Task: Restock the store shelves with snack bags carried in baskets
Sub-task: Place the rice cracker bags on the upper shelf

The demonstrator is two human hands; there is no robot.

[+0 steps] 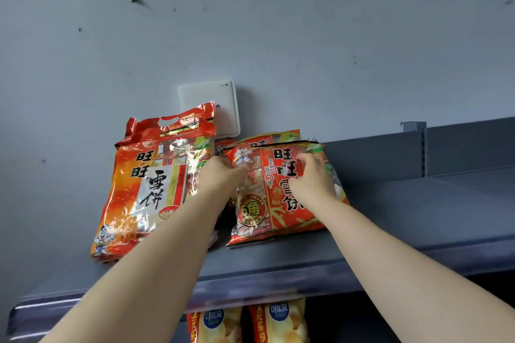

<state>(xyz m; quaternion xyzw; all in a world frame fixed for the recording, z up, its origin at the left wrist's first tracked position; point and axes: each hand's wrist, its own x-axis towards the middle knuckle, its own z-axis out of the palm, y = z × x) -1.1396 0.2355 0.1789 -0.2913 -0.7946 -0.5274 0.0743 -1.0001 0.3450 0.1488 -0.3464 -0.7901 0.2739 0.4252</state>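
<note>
A red snack bag (274,203) leans upright on the grey top shelf (404,231). My left hand (220,175) grips its upper left corner. My right hand (312,178) holds its front near the top right, fingers curled on the wrapper. Another red bag (267,138) stands just behind it, mostly hidden. To the left a larger orange-red snack bag (145,189) with a carry handle leans against the wall. No basket is in view.
A white wall box (209,103) sits on the grey wall behind the bags. Yellow snack bags (250,323) hang below the shelf's front edge. The shelf runs on to the right, with a metal upright (415,147) at its back.
</note>
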